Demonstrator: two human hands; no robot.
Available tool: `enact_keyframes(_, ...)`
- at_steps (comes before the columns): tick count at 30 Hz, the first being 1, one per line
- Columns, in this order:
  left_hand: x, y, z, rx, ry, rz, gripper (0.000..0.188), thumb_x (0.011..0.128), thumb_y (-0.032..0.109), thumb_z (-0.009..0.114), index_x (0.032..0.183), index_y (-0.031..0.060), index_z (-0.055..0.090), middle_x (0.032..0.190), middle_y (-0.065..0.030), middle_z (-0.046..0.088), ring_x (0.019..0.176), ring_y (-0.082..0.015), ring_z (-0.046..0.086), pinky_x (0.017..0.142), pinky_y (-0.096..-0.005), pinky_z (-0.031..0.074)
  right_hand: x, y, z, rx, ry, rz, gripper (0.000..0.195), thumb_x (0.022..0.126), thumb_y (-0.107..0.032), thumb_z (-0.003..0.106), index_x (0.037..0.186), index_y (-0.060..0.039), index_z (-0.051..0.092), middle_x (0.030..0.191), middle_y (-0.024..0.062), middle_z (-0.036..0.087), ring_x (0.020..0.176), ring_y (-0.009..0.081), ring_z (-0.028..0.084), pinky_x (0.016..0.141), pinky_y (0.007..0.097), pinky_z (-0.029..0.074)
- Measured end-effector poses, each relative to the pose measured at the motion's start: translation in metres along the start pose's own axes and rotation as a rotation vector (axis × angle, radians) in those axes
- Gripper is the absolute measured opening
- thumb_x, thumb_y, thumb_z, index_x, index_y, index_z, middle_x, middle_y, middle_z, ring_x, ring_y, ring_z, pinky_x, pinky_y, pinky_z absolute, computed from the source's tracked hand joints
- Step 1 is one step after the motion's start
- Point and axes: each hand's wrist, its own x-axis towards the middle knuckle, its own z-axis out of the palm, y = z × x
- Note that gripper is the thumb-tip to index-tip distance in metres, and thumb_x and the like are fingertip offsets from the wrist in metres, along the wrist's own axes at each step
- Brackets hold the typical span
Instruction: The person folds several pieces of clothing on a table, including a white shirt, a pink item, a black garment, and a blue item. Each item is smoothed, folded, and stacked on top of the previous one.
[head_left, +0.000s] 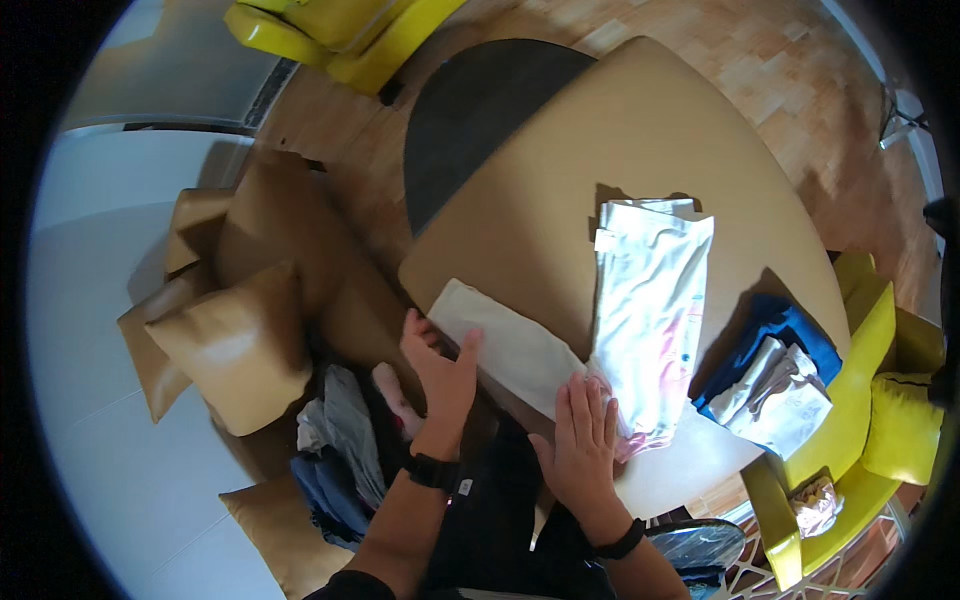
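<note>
A cream-white folded garment (517, 345) lies in a long strip along the near edge of the tan table. My left hand (442, 371) is at its left end, thumb over the cloth and fingers spread from it, gripping nothing. Flat on the strip's right end rests my right hand (581, 442), fingers extended and thumb apart. Just beyond those fingertips is a longer folded white garment with pink print (652, 300), in bright light. Whether the two garments overlap under my right hand is hard to tell.
The tan table (637, 127) also bears a dark blue folded garment (772, 322) with white and grey clothes (780, 397) on it. Left, a brown sofa (292, 232) holds cushions (232, 345) and loose clothes (341, 435). A yellow armchair (840, 450) stands at right.
</note>
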Motion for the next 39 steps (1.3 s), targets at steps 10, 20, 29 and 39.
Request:
enact_keyframes(10,0.03,-0.016,-0.006,-0.319,-0.072,-0.271,0.066,0.085,0.018,0.088,0.136,-0.0011,0.05,0.104,-0.0058,0.063,0.091,-0.0143,0.06,0.083,-0.0278,0.052,0.003,0.008,0.042,-0.131,0.054,-0.015,0.085,0.089,-0.03,0.078,0.161,-0.0086,0.038,0.17,0.0173,0.029,0.157,0.0413,0.027,0.123,0.0628,0.023)
enact_keyframes(20,0.021,0.026,-0.031,-0.59,-0.175,-0.398,0.04,0.096,0.01,0.077,0.128,-0.0012,0.057,0.11,-0.0046,0.067,0.094,-0.0114,0.062,0.081,-0.0248,0.052,0.003,0.008,0.038,-0.036,0.113,-0.034,0.077,0.091,-0.026,0.076,0.157,-0.0061,0.043,0.166,0.0182,0.036,0.153,0.0414,0.033,0.121,0.0621,0.026)
enact_keyframes(29,-0.084,0.094,-0.04,-0.183,-0.389,0.687,0.028,0.085,-0.002,0.079,0.107,0.0045,0.064,0.1,-0.0141,0.068,0.084,-0.0326,0.067,0.073,-0.0383,0.053,-0.016,0.009,-0.03,0.978,0.179,-0.048,0.083,0.102,-0.049,0.061,0.163,-0.0015,0.03,0.165,0.0257,0.034,0.149,0.0399,0.04,0.123,0.0496,0.03)
enact_keyframes(39,-0.164,0.125,0.016,-0.317,-1.121,0.587,0.028,0.093,0.006,0.069,0.12,0.0045,0.067,0.119,-0.017,0.067,0.113,-0.0382,0.063,0.094,-0.0472,0.053,-0.072,0.052,-0.08,1.352,0.611,0.659,0.028,0.103,-0.012,0.068,0.126,0.0029,0.064,0.115,0.0062,0.069,0.1,0.0132,0.063,0.09,0.0292,0.052)
